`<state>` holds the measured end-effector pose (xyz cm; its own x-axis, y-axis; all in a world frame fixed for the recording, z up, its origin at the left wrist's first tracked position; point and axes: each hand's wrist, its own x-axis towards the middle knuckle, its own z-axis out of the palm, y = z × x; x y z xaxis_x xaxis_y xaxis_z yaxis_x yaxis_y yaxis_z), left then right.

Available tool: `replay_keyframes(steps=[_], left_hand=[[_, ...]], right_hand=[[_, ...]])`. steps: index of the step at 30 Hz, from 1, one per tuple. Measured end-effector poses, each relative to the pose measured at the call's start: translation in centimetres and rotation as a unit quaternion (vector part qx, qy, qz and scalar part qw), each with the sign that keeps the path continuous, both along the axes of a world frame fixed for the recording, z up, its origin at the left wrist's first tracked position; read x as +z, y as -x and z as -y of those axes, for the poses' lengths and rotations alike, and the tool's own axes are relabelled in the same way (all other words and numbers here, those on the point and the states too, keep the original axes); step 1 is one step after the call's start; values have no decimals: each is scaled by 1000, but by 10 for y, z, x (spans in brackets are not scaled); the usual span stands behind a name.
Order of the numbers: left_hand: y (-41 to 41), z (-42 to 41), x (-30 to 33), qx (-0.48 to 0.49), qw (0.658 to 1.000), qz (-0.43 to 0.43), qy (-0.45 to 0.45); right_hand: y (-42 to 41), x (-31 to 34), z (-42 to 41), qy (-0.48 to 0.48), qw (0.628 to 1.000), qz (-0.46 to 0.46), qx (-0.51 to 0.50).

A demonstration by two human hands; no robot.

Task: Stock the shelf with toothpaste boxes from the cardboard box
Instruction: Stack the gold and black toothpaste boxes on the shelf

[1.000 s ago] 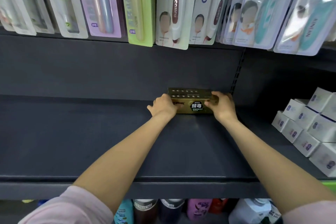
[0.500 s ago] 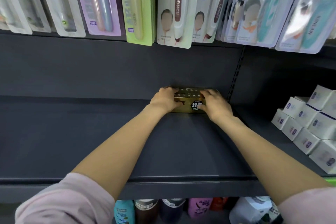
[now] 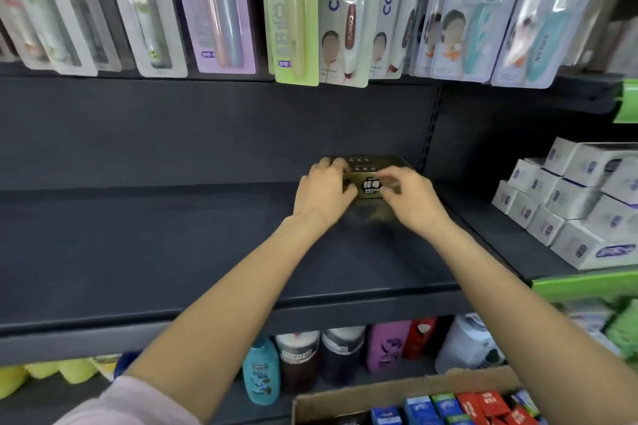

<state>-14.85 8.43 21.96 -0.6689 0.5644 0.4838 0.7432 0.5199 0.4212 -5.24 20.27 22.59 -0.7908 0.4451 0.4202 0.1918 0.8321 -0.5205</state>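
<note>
Gold toothpaste box (image 3: 371, 179) sits at the far back of the dark shelf (image 3: 138, 252), against the back panel, just left of the slotted upright. Your left hand (image 3: 324, 193) is on the box's left end, fingers (image 3: 336, 166) curled over its top edge, holding it. Your right hand (image 3: 409, 197) is at the box's right front; its fingers are curled toward the box face, but motion blur hides whether they grip it or only touch, so cannot tell. Both forearms reach across the shelf, pink sleeves at the near edge. To the right, on the neighbouring shelf section, white boxes (image 3: 573, 203) are stacked in rows, well apart from the gold box. Above, toothbrush packs (image 3: 345, 10) hang in a row. Below the shelf, bottles (image 3: 262, 373) stand on a lower level. Near right, the open cardboard box (image 3: 407, 390) holds blue, green and red boxes (image 3: 459, 407) standing on end.
</note>
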Motion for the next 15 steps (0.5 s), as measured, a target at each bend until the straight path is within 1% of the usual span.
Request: replay_keyframes(steps=[2,5,7,10,12,13,15], left_hand=[[-20,12,1,-34,998,27,-37],[-60,38,-2,-55,995,44,-69],[-89,57,-11,-58,994,45,-86],[-130,78,-38,-32,994,37,-93],[-151,88,-61,-10,995,63,-72],[-159,92,-74,-4,996,78,-39],[-170,100,-102,-3,992,116,56]], right_hand=[[-21,1,14,18,1000,-23,-3],[-59,-5,40,48,998,-36,8],[-86,-14,58,54,998,-29,20],[-121,-39,84,46,998,3,36],[-136,-62,95,46,997,47,46],[-140,-77,98,48,995,73,47],[-147,-107,104,58,989,126,45]])
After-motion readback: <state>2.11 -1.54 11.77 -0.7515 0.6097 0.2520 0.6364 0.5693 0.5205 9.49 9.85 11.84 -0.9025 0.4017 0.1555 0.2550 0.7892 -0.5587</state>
